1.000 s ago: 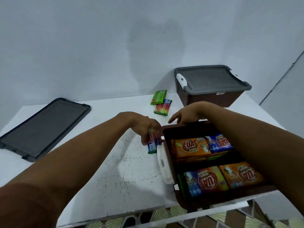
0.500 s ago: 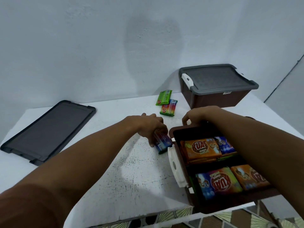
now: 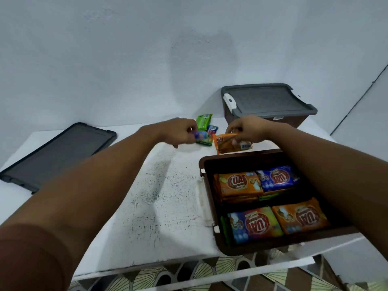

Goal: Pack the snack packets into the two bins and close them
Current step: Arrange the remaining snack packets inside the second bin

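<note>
An open brown bin at the table's front right holds several orange and blue snack packets. Beyond its far rim my right hand grips an orange packet just above the table. My left hand is shut on a small multicoloured packet to the left of it. A green packet and a rainbow packet lie on the table just behind my hands. The second brown bin stands at the back right with its grey lid on.
A loose dark grey lid lies flat at the table's left side. The white table meets a white wall behind. Patterned floor shows below the table's front edge.
Both hands have moved away from the open bin's near corner toward the back of the table. My right hand now holds an orange packet. My left still carries the small packet.
</note>
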